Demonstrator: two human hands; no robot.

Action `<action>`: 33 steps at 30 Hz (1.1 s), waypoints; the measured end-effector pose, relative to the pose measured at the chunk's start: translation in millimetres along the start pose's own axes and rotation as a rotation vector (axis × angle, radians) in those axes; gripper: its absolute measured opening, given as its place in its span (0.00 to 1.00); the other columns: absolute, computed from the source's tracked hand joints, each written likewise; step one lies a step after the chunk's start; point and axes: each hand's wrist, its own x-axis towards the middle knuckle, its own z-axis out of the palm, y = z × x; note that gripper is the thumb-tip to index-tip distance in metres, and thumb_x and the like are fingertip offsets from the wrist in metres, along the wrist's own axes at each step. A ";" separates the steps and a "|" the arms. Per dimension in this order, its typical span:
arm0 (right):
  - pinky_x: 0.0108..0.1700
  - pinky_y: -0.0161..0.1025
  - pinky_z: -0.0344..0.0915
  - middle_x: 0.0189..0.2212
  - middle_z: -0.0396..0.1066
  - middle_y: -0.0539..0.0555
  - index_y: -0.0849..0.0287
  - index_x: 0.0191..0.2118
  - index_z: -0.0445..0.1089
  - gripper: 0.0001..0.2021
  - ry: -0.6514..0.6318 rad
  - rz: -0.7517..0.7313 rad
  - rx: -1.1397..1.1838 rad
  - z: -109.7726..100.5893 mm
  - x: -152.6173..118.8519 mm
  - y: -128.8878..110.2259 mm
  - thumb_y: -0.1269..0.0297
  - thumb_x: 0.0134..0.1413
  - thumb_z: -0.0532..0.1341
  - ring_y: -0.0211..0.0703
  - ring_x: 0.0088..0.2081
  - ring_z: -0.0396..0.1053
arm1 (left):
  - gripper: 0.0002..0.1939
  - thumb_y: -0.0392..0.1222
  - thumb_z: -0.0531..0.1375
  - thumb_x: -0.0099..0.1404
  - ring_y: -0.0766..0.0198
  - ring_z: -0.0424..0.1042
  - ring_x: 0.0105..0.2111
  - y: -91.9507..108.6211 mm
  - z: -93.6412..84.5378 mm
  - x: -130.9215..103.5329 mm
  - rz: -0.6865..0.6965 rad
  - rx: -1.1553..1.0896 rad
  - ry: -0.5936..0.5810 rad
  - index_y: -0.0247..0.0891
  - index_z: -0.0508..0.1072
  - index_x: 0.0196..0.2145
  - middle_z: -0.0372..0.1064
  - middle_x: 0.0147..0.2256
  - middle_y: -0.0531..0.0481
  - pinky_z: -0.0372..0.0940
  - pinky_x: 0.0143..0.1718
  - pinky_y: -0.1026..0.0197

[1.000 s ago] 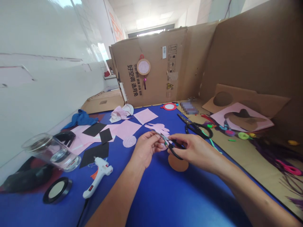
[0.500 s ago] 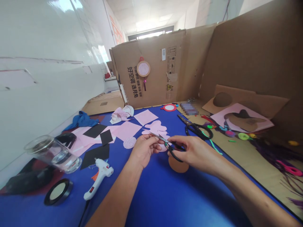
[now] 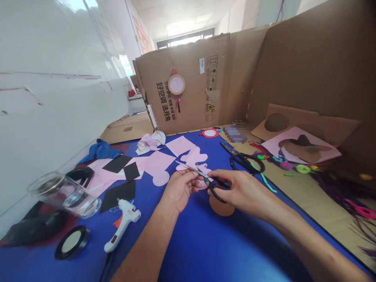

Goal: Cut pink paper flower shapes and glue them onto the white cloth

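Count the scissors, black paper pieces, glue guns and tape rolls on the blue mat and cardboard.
Scissors: 2, one pair in the right hand, one pair lying at the mat's edge.
Black paper pieces: 3.
Glue guns: 1.
Tape rolls: 1.
Total: 7.

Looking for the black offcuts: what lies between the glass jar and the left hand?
A black paper piece and white glue gun lie between glass jar and left hand, head view.
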 end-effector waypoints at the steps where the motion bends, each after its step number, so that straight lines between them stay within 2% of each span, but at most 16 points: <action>1: 0.36 0.37 0.63 0.35 0.81 0.47 0.46 0.49 0.84 0.15 0.001 0.001 0.013 0.3 0.2 0.2 0.61 0.61 0.63 0.45 0.35 0.74 | 0.05 0.33 0.72 0.57 0.69 0.72 0.21 -0.2 -0.4 0.3 0.002 -0.002 0.000 0.30 0.82 0.32 0.79 0.28 0.45 0.64 0.22 0.68; 14: 0.34 0.37 0.64 0.33 0.81 0.49 0.51 0.49 0.85 0.15 -0.008 -0.017 0.109 1.7 -0.1 0.8 0.61 0.60 0.63 0.45 0.33 0.73 | 0.03 0.31 0.69 0.57 0.69 0.73 0.21 0.1 -0.9 -0.8 -0.003 -0.037 0.005 0.29 0.82 0.31 0.79 0.27 0.44 0.65 0.22 0.68; 25: 0.34 0.36 0.61 0.34 0.80 0.49 0.51 0.56 0.84 0.19 -0.036 -0.008 0.149 3.9 0.8 0.2 0.60 0.62 0.63 0.44 0.33 0.70 | 0.04 0.32 0.70 0.54 0.68 0.73 0.21 0.8 -1.0 0.2 0.010 -0.038 -0.003 0.29 0.81 0.30 0.79 0.27 0.44 0.65 0.22 0.68; 33: 0.34 0.36 0.61 0.33 0.80 0.49 0.52 0.54 0.85 0.18 -0.035 -0.001 0.188 5.3 0.9 0.7 0.60 0.62 0.64 0.44 0.33 0.71 | 0.05 0.33 0.71 0.54 0.69 0.73 0.21 1.3 0.2 -0.7 0.013 -0.033 0.017 0.28 0.81 0.29 0.79 0.27 0.44 0.65 0.22 0.68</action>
